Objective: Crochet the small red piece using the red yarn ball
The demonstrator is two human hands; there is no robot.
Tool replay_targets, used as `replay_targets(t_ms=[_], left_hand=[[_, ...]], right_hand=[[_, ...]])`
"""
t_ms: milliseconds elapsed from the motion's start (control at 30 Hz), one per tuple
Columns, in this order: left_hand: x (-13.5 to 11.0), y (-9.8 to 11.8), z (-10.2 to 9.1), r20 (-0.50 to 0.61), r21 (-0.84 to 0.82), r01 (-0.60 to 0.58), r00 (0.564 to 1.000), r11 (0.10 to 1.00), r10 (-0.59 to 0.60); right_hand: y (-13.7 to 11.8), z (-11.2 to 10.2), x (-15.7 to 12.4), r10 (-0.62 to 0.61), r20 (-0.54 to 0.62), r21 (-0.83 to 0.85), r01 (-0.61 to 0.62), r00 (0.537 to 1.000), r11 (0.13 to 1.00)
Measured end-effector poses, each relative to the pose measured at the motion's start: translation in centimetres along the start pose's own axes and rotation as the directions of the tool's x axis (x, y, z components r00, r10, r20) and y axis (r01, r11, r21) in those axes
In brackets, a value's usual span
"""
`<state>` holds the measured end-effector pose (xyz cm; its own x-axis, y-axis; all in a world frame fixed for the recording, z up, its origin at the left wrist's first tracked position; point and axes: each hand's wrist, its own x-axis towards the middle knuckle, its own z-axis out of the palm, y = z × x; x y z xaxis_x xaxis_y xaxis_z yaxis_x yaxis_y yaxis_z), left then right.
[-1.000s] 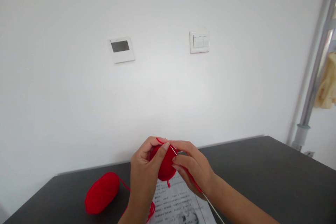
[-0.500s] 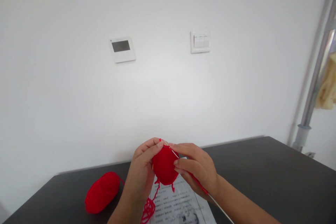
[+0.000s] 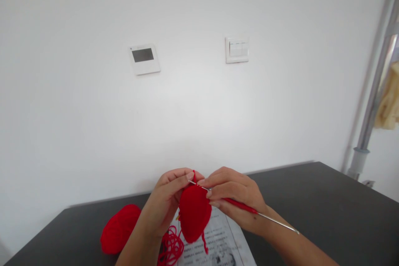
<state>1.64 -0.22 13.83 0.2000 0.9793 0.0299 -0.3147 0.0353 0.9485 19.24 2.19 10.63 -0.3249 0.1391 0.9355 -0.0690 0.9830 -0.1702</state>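
My left hand (image 3: 166, 201) pinches the top edge of a small red crocheted piece (image 3: 193, 214) that hangs over a printed sheet (image 3: 215, 243). My right hand (image 3: 237, 199) is closed on a crochet hook (image 3: 249, 209) with a red grip and a long metal shaft. The hook's tip pokes into the top of the piece between my fingertips. A red yarn ball (image 3: 120, 228) lies on the dark table (image 3: 327, 212) to the left. Loose red yarn (image 3: 171, 249) is bunched under my left wrist.
A white wall carries a small display panel (image 3: 144, 58) and a light switch (image 3: 237, 49). A grey metal pole (image 3: 370, 104) stands at the table's far right corner, with cream fabric (image 3: 389, 99) hanging behind it.
Both hands have dropped slightly. The hook has swung from steeply slanted to nearly level, its shaft now pointing right. The crocheted piece hangs lower and more loose yarn shows.
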Motion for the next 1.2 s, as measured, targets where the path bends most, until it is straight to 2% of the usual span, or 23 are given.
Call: replay_targets(t_ms=[67,167,367,633,733,800,900,1000,1133,1200], left_hand=[[0.0,-0.1,-0.2,-0.014,-0.002,-0.028,0.999,1.000,0.028],[-0.1,-0.1,-0.7,0.040,0.003,-0.064,0.997,0.998,0.064],[-0.2,0.2,-0.9,0.149,0.196,-0.032,0.989,0.980,0.002],[-0.1,0.1,-1.4,0.169,0.212,0.001,0.985,0.977,-0.038],[-0.1,0.2,-1.7,0.148,0.186,0.007,0.988,0.983,-0.035],[-0.2,0.3,-1.8,0.111,0.168,-0.001,0.994,0.986,-0.018],[-0.6,0.7,-1.7,0.051,0.167,-0.014,0.999,0.986,0.006],[-0.9,1.2,-1.5,0.025,0.153,-0.010,1.000,0.988,0.006],[-0.8,1.3,-1.7,0.062,0.136,-0.006,0.998,0.991,-0.002],[-0.5,1.1,-2.0,0.130,0.111,-0.023,0.991,0.994,0.009]], right_hand=[[0.0,-0.1,0.1,0.013,0.003,0.024,-0.013,1.000,1.000],[-0.1,-0.2,0.3,0.013,0.009,0.044,-0.014,1.000,0.999],[0.0,0.0,0.6,-0.026,0.027,0.022,0.025,0.999,0.999],[0.1,-0.2,0.5,-0.105,0.086,-0.129,0.116,0.991,0.985],[-0.2,-0.7,0.7,-0.169,0.109,-0.166,0.186,0.980,0.968],[-0.4,-0.8,0.7,-0.172,0.105,-0.161,0.187,0.980,0.969],[-0.7,-0.6,0.6,-0.111,0.075,-0.078,0.117,0.991,0.990],[-1.1,0.0,0.3,0.064,0.001,0.081,-0.063,0.998,0.995],[-1.3,0.4,0.0,0.367,-0.058,0.346,-0.326,0.929,0.880],[-1.4,0.2,0.1,0.417,-0.025,0.425,-0.368,0.908,0.827]])
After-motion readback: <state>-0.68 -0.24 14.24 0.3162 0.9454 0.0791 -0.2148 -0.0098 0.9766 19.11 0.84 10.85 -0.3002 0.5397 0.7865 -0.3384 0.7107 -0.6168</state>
